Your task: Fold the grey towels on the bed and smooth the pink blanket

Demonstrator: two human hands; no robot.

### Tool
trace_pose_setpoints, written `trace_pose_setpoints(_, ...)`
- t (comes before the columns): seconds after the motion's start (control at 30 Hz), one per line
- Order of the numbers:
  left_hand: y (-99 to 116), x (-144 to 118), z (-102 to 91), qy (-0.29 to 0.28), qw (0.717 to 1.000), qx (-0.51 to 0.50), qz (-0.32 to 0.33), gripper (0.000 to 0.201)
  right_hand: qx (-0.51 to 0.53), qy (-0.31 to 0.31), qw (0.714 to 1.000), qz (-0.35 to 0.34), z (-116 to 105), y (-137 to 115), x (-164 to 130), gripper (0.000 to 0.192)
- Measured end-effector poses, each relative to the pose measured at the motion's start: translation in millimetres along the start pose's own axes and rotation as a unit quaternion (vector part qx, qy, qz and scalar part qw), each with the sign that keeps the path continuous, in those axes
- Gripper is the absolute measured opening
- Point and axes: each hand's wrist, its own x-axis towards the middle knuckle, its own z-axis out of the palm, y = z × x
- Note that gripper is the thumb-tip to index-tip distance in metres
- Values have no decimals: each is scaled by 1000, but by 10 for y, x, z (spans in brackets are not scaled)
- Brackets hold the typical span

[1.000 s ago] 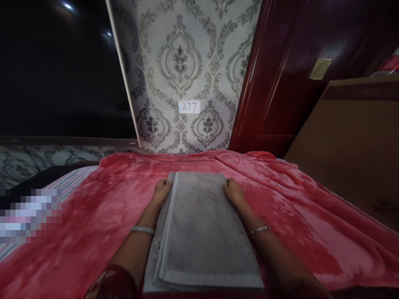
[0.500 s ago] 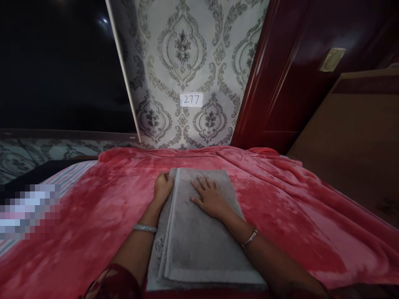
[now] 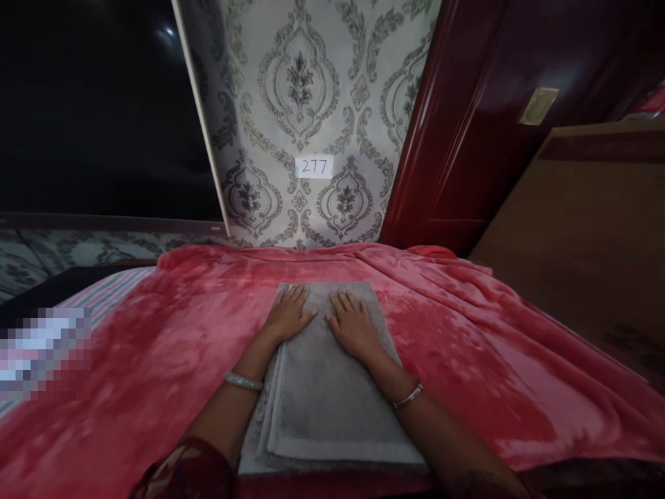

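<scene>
A folded grey towel (image 3: pixel 332 395) lies in front of me, its layered edges showing along the left side and the near end. My left hand (image 3: pixel 289 312) rests flat on its far left corner, fingers stretched out and pointing away from me. On the far right part of the towel lies my right hand (image 3: pixel 353 324), palm down with the fingers a little apart. Neither hand grips anything. Beneath the towel spreads a red and pink plush blanket (image 3: pixel 197 353).
Behind the blanket stands a patterned wall with a white label (image 3: pixel 314 166) reading 277. A large dark screen (image 3: pixel 104 111) is at the left, beside striped cloth (image 3: pixel 122 287). At the right are a dark red door (image 3: pixel 457 138) and a cardboard box (image 3: pixel 582 229).
My left hand has gone from a closed grip at the towel's left edge to lying flat on top. My right hand has stayed flat, shifting only slightly on the towel.
</scene>
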Motion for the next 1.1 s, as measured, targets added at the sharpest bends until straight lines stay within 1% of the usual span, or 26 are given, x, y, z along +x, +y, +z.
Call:
trace_pose_setpoints(0.1,-6,-9,-19,-2,1000,0,8,70,8,-4,1000,1,-22,4,-9,60)
trace_pose_setpoints(0.17,2,-21,-16,13,1000,-12,12,68,8,-8,1000,1,-39,4,-14,61)
trace_pose_setpoints(0.3,12,-32,19,37,998,-32,29,61,7,-44,999,-14,-82,44,-13,64)
trace_pose_setpoints(0.4,2,-3,12,27,998,-48,29,61,5,-84,995,-50,-127,117,-67,67)
trace_pose_setpoints(0.5,-6,-25,-63,7,998,-58,26,62,4,-113,989,-95,-173,194,-259,66)
trace_pose_setpoints(0.57,9,-149,-136,-3,998,-56,35,65,10,-120,985,-121,-198,230,-476,65)
trace_pose_setpoints(0.6,24,-255,-170,-6,997,-52,54,67,16,-122,983,-133,-208,243,-604,64)
trace_pose_setpoints(0.67,59,-541,-215,-19,991,-47,125,73,35,-125,979,-159,-225,260,-873,63)
trace_pose_setpoints(0.73,78,-864,-220,-45,977,-54,203,73,53,-122,974,-182,-238,269,-1123,63)
trace_pose_setpoints(0.77,73,-1012,-209,-56,973,-61,217,72,59,-119,973,-189,-243,273,-1230,63)
trace_pose_setpoints(0.83,32,-1233,-171,-61,974,-72,206,71,65,-110,973,-193,-251,280,-1396,62)
trace_pose_setpoints(0.87,2,-1300,-149,-54,977,-76,194,71,68,-105,974,-191,-252,283,-1456,61)
trace_pose_setpoints(0.93,-56,-1352,-111,-39,979,-82,183,71,73,-91,976,-184,-246,287,-1534,58)
trace_pose_setpoints(1.1,-95,-1313,-103,-38,978,-94,183,73,88,-68,979,-171,-207,304,-1597,55)
